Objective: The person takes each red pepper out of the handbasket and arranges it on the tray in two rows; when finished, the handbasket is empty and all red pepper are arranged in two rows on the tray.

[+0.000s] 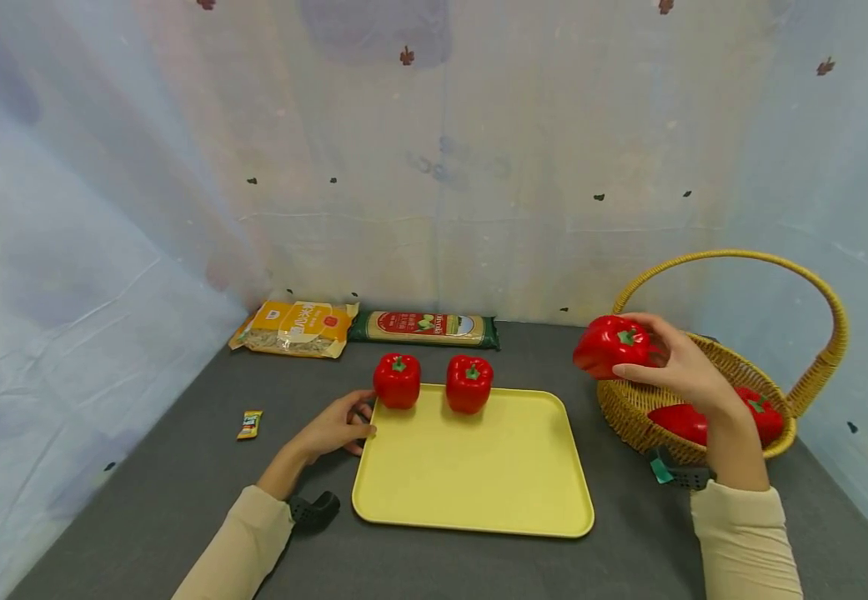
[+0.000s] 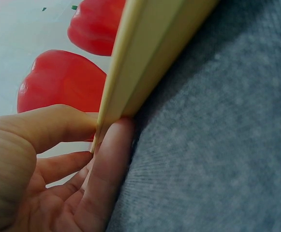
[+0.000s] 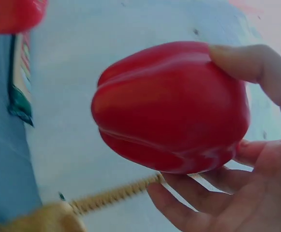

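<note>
In the head view, my right hand (image 1: 677,362) holds a red bell pepper (image 1: 604,350) above the left rim of a wicker basket (image 1: 621,408). The right wrist view shows that pepper (image 3: 169,106) between the thumb and the fingers. At the left edge of a yellow tray (image 1: 479,467), my left hand (image 1: 339,425) pinches the rim. The left wrist view has the thumb on one side of the tray's rim (image 2: 125,72) and a finger on the other. Two more bell peppers, one left (image 1: 397,382) and one right (image 1: 469,385), stand along the tray's far edge.
Inside the basket lie more red peppers (image 1: 760,412); its tall handle (image 1: 734,254) arches over them. Behind the tray are a yellow bag of grain (image 1: 294,327) and a green long packet (image 1: 426,327). A small yellow packet (image 1: 249,424) lies on the dark table at left.
</note>
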`<state>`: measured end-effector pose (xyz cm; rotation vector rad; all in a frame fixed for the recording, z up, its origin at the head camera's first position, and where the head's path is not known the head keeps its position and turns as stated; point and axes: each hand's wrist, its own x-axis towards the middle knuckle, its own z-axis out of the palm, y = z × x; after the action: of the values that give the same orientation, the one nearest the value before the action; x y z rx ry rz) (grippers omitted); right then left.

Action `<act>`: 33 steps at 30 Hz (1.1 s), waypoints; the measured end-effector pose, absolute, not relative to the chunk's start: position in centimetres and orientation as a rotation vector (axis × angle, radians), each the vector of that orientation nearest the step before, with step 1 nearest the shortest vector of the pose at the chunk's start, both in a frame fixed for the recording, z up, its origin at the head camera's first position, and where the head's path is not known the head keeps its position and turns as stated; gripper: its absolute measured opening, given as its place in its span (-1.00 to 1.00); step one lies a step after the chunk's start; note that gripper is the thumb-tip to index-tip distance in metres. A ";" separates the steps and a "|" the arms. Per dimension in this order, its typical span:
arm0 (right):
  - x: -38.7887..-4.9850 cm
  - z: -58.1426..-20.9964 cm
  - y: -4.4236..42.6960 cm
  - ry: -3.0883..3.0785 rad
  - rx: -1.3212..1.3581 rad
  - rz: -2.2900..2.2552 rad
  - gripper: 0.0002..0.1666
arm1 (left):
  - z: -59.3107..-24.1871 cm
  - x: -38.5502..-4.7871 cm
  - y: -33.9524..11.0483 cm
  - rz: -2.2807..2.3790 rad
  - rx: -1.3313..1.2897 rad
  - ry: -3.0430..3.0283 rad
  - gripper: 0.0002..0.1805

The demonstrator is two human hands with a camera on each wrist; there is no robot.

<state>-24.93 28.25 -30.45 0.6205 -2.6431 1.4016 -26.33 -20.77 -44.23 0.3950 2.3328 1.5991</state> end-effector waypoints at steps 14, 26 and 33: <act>-26.2 -33.2 22.5 -2.649 0.728 1.573 -0.17 | -44.3 -26.4 -20.6 1.599 0.388 2.338 -0.28; -27.8 -36.5 20.5 -2.719 0.766 1.497 -0.18 | -44.3 -26.4 -20.7 1.601 0.399 2.334 -0.29; -28.4 -37.4 20.6 -2.755 0.774 1.460 -0.19 | -44.4 -26.4 -20.7 1.597 0.386 2.338 -0.29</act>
<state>-28.40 20.60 -37.43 0.7740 -2.7553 1.4604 -26.40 -20.71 -44.39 0.3865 2.3376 1.5966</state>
